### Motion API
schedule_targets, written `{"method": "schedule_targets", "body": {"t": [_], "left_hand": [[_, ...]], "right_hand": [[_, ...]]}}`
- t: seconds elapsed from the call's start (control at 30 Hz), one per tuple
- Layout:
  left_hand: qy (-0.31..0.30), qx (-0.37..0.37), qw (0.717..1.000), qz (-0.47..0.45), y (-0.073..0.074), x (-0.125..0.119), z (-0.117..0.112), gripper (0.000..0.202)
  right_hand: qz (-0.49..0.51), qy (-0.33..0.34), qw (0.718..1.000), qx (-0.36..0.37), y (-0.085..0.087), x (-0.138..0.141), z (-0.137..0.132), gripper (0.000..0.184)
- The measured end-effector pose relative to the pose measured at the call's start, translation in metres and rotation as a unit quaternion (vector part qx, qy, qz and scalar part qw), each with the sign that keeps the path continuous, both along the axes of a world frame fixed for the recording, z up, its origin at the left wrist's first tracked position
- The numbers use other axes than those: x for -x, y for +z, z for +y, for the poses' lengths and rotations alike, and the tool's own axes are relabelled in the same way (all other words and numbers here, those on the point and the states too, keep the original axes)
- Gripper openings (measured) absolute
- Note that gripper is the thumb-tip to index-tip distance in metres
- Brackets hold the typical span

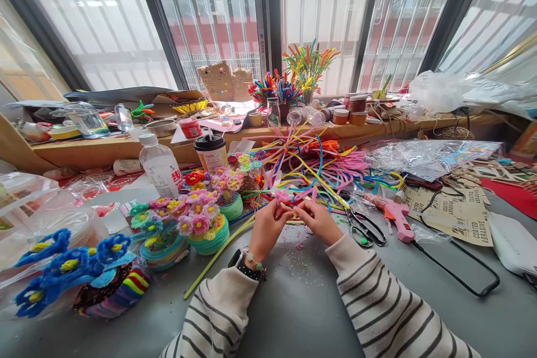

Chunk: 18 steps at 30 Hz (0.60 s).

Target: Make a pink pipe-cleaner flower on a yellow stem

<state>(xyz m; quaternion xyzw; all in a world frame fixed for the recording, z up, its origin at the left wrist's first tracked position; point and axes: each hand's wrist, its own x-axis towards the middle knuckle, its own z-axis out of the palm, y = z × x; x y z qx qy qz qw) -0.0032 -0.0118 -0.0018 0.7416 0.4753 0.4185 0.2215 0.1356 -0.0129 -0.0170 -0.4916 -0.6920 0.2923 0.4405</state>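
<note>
My left hand [268, 228] is closed, its thumb and fingertips pinching a small pink pipe-cleaner flower [283, 196]. Close beside it my right hand [321, 221] is also closed in a pinch, fingertips almost meeting the left ones. A short pink piece [314, 194] shows just above the right fingers; what exactly they grip is hidden. Beyond both hands lies a loose heap of pink, yellow and blue pipe cleaners [331, 162]. Black-handled scissors [364, 229] lie to the right of my right hand. Small glitter-like bits [300, 268] are scattered on the grey table below.
Pots of pipe-cleaner flowers [205, 224] and blue flowers [69, 263] stand at left, near a water bottle [159, 165] and a lidded cup [210, 152]. On the right are a pink glue gun [392, 215], its black cord, and sandpaper sheets [451, 215]. Jars [358, 103] line the sill.
</note>
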Motion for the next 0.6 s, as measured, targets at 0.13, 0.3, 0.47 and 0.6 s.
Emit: {"method": "schedule_targets", "body": {"t": [0.13, 0.3, 0.47, 0.6], "left_hand": [[-0.024, -0.030, 0.999, 0.008, -0.0013, 0.0002, -0.0011, 0.017], [-0.027, -0.066, 0.996, 0.055, -0.0024, -0.0005, -0.0018, 0.018], [0.005, -0.105, 0.988, 0.113, -0.0026, -0.0007, -0.0015, 0.015], [0.000, -0.104, 0.988, 0.112, -0.0035, 0.0007, -0.0012, 0.014]], "right_hand": [[0.030, -0.006, 1.000, -0.002, 0.0014, 0.0004, -0.0010, 0.023], [0.039, -0.010, 0.999, -0.020, 0.0025, 0.0008, -0.0021, 0.023], [0.019, -0.009, 0.999, -0.037, 0.0015, 0.0019, -0.0019, 0.023], [0.010, -0.020, 0.999, -0.043, -0.0002, 0.0017, -0.0016, 0.022]]}}
